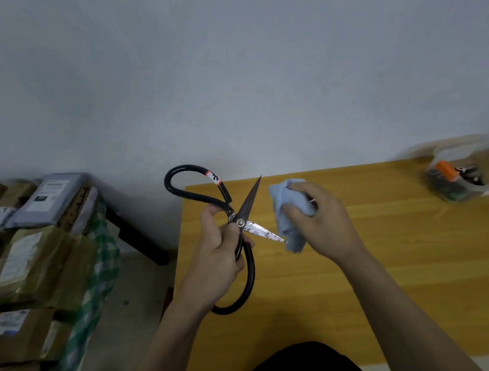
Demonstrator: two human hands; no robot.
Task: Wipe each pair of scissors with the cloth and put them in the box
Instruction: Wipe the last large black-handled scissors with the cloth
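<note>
My left hand [216,254] grips the black-handled scissors [234,229] near the pivot, blades spread apart, above the tabletop [387,262]. My right hand [318,218] clutches the blue cloth [288,211], which touches the lower blade's tip. The clear box [465,175] sits at the tabletop's far right corner.

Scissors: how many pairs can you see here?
1 clear pair: black-handled scissors held open in the left hand. The blurry box at far right may hide more.
</note>
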